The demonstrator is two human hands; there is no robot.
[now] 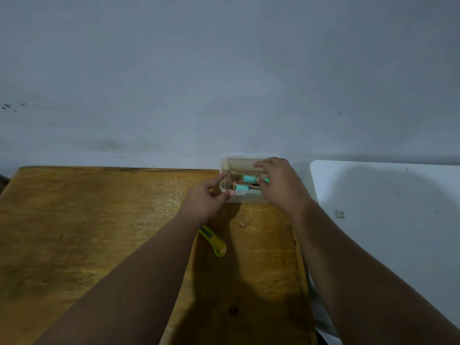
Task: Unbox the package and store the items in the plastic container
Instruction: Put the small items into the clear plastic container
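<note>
A small clear plastic container [235, 161] stands at the far right corner of the wooden table [99, 220], against the wall. Inside it lie two slim items with teal and brown sections [245, 187]. My left hand [207, 199] grips the container's near left corner, index finger on the left wall and thumb on the front edge. My right hand [278, 183] reaches over the container's right side, its fingers touching the upper teal item [249, 178]; whether it grips the item is not clear.
A yellow utility knife [215, 241] lies on the table just behind my left forearm. A small crumb of debris [242, 224] sits near the container. A white surface [385, 207] adjoins the table on the right, with a small grey scrap [339, 213] on it.
</note>
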